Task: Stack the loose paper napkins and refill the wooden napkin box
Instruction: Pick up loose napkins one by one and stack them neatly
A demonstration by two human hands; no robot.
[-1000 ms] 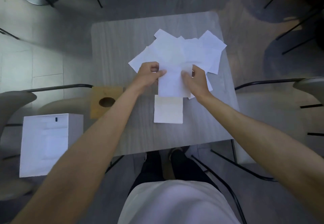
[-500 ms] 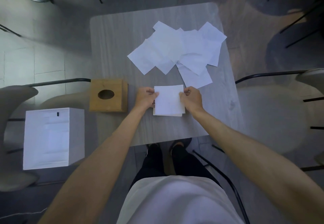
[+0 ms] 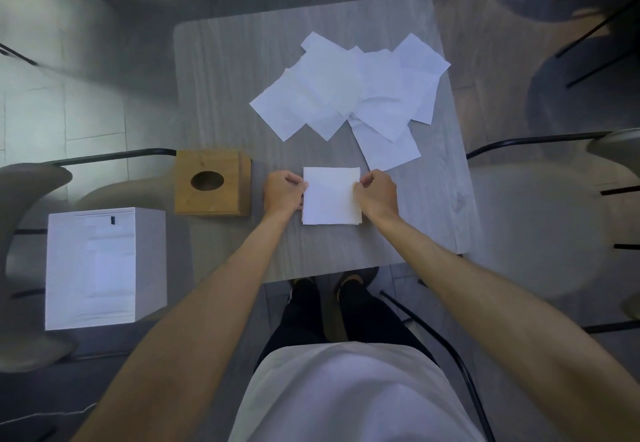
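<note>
A small square stack of white napkins (image 3: pixel 331 197) lies on the grey table (image 3: pixel 221 95) near its front edge. My left hand (image 3: pixel 283 192) pinches the stack's left edge and my right hand (image 3: pixel 377 192) pinches its right edge, fingers curled. Several loose white napkins (image 3: pixel 349 91) lie spread and overlapping further back on the table. The wooden napkin box (image 3: pixel 212 182), with an oval hole in its top, stands at the table's left edge, just left of my left hand.
A white box (image 3: pixel 104 268) sits on a chair seat to the left of the table. Chairs with black metal frames (image 3: pixel 526 142) stand on both sides. My legs and feet show below the table's front edge.
Both hands drew one napkin from the loose pile back toward me and laid it on the small stack. They now hold the stack's side edges.
</note>
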